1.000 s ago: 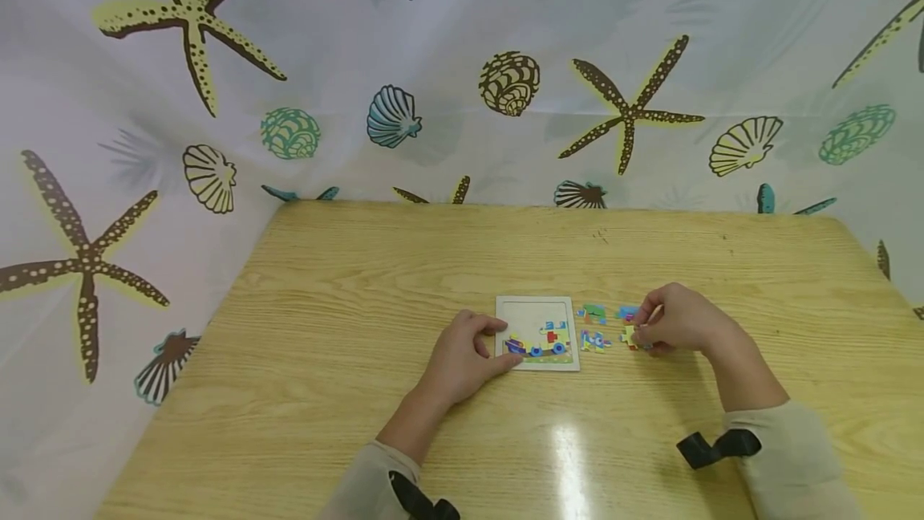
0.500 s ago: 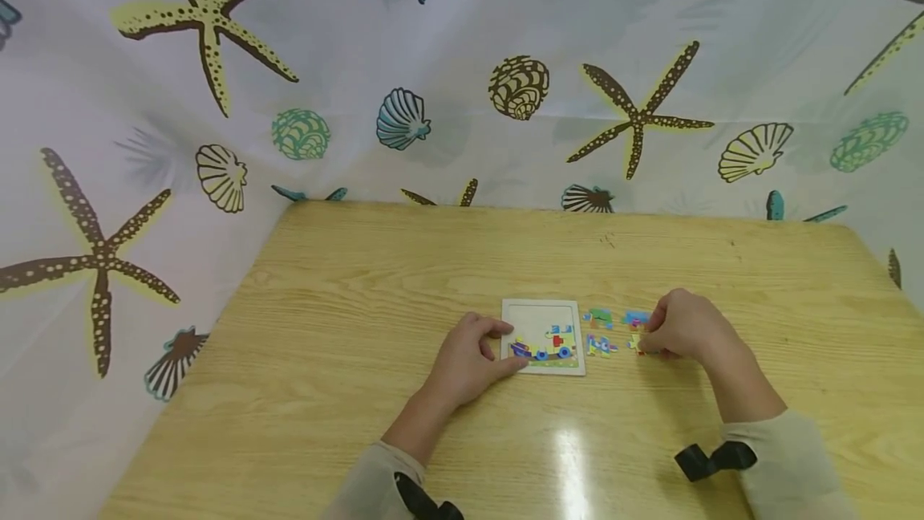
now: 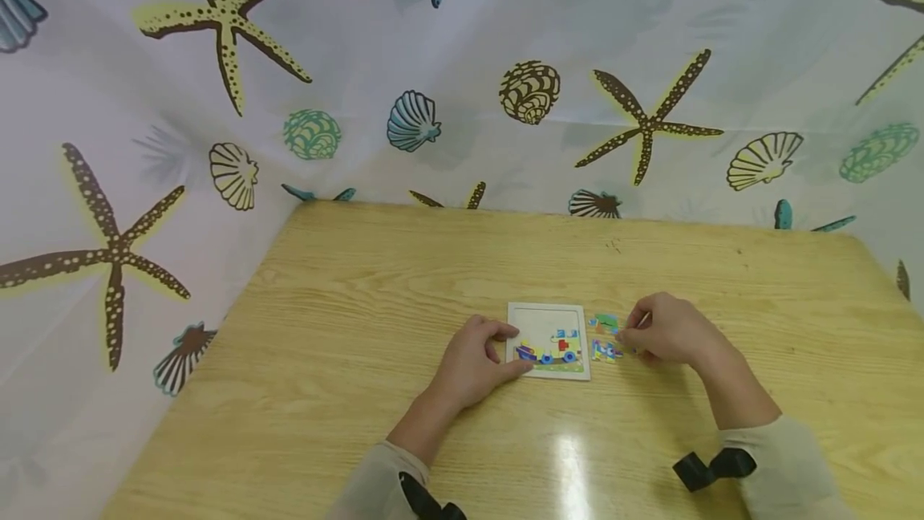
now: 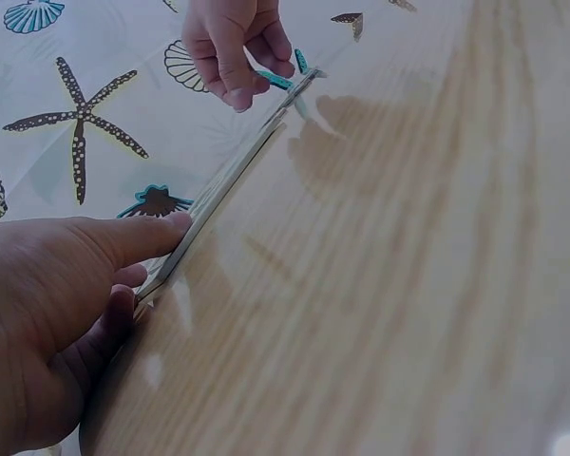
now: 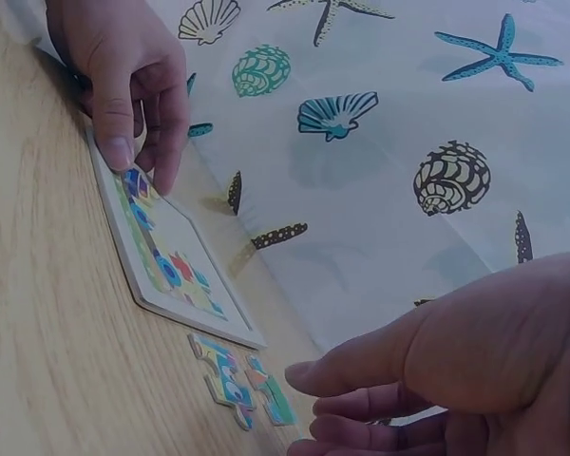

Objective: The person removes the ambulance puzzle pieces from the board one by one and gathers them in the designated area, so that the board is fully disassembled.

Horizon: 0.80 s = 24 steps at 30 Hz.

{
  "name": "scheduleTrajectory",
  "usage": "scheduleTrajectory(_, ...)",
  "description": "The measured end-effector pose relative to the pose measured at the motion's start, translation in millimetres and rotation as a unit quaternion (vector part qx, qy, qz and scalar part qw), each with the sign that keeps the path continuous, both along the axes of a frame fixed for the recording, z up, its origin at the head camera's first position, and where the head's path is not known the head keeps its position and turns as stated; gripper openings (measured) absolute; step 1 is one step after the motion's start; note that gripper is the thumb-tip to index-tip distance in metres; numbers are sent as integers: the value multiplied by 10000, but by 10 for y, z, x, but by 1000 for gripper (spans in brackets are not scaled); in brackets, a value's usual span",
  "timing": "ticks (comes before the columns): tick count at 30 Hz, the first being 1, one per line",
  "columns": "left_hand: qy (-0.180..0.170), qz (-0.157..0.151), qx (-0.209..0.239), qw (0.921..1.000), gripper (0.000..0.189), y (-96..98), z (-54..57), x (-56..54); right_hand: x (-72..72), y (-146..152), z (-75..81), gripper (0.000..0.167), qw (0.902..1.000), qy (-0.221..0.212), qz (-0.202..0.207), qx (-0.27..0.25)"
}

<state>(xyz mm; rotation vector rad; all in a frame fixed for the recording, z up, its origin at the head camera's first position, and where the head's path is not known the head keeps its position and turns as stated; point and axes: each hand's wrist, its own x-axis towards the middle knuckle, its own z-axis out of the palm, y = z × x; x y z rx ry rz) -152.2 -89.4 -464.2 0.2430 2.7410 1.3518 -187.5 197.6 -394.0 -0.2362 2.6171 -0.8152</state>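
Note:
My left hand (image 3: 472,359) holds the left edge of a small puzzle board (image 3: 545,306), its thumb at the near corner and index finger farther up. The board lies on the table, its tray part filled with a colourful vehicle picture along the bottom. Right of it lie a green puzzle piece (image 3: 605,322) and a blue-purple puzzle piece (image 3: 605,351). My right hand (image 3: 667,331) hovers just beside them, covering the spot farther right. In the right wrist view its thumb (image 5: 351,366) stands apart from the bent fingers, with no piece visible between.
The wooden table (image 3: 361,287) extends around the board on all sides. A white cloth printed with starfish and shells (image 3: 447,46) hangs behind and to the left. Black straps with small mounts (image 3: 715,468) sit on both sleeves.
My right hand has shifted left toward the board, and the yellow and blue-pink pieces seen beside it earlier are now hidden. The left hand keeps its hold. The head view has shifted slightly.

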Motion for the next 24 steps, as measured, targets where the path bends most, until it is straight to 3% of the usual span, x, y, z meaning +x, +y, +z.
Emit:
scheduleTrajectory(11, -68, 48, -66, 9999, 46, 20, 5, -8, -74, -240, -65, 23, 9953, -63, 550, -792)
scheduleTrajectory(24, -60, 6, 6, 10000, 45, 14, 4, -5, -61, -440, -154, 35, 9974, 78, 619, -358)
